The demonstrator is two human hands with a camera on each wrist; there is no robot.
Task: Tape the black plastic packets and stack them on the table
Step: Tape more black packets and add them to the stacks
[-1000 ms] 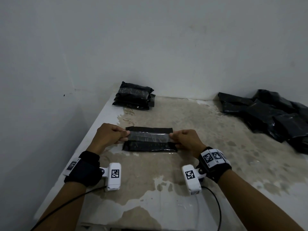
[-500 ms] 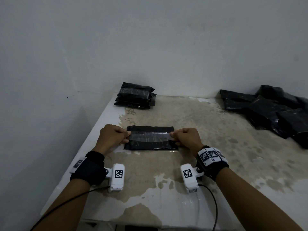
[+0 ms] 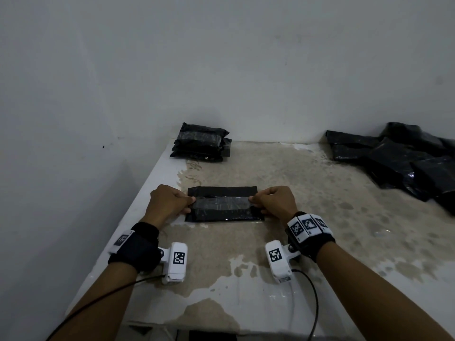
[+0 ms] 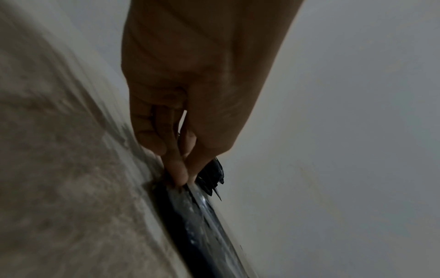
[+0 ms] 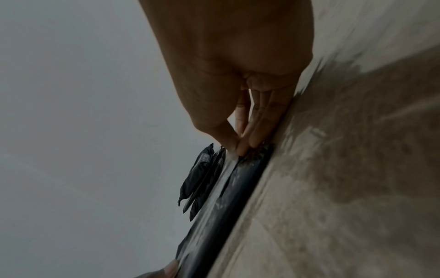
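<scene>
Head view: both forearms reach in from the near edge of the desk [image 3: 246, 299], each with a black wrist strap carrying a white tagged camera block. The left hand [image 3: 167, 203] and right hand [image 3: 274, 201] sit at opposite short ends of one black packet [image 3: 222, 214], which lies flat near the left edge, about midway from near edge to far. A clear tape strip [image 3: 221, 203] runs lengthwise across the packet's top. Each hand pinches one end of the strip between thumb and fingers.

Left wrist view adds: thumb and fingertips [image 4: 178, 173] are pressed together right at the packet's end, down against the desk surface. Right wrist view shows the same pinch from the other end, fingertips [image 5: 243, 146] on the glossy strip; the desk contact is hidden from the head view.

Far left corner: stack of packets [image 3: 202, 145], against the wall. Far right corner: loose heap of black packets [image 3: 406, 163], partly cut off by the frame.
</scene>
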